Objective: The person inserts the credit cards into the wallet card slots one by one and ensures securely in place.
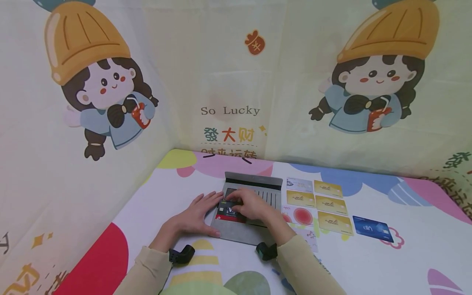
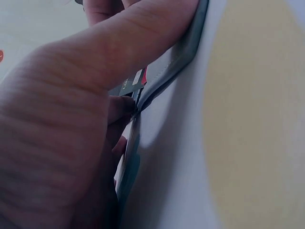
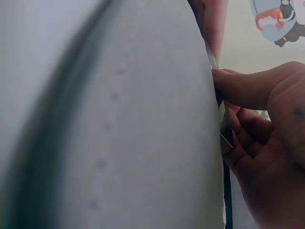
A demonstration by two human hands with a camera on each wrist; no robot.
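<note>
A grey card wallet (image 1: 236, 232) lies unfolded on the table, with a row of card slots (image 1: 267, 197) on its inner face. My left hand (image 1: 193, 214) rests at its left side, fingers spread, the thumb along the lower left corner. Between thumb and fingers my right hand (image 1: 254, 205) pinches a black VIP card (image 1: 225, 208) with a red lower band, over the wallet's left half. In the right wrist view the wallet (image 3: 147, 105) fills the foreground, and the fingers (image 3: 248, 88) grip near its far edge. How far the card sits in a slot is hidden.
Right of the wallet, several gold cards (image 1: 328, 188), a silver card (image 1: 299, 184), a white card with a red circle (image 1: 303, 215) and a pale flowered card (image 1: 309, 239) lie in two columns. A blue VIP card (image 1: 372, 228) lies farther right. Printed cloth (image 1: 228, 82) hangs behind.
</note>
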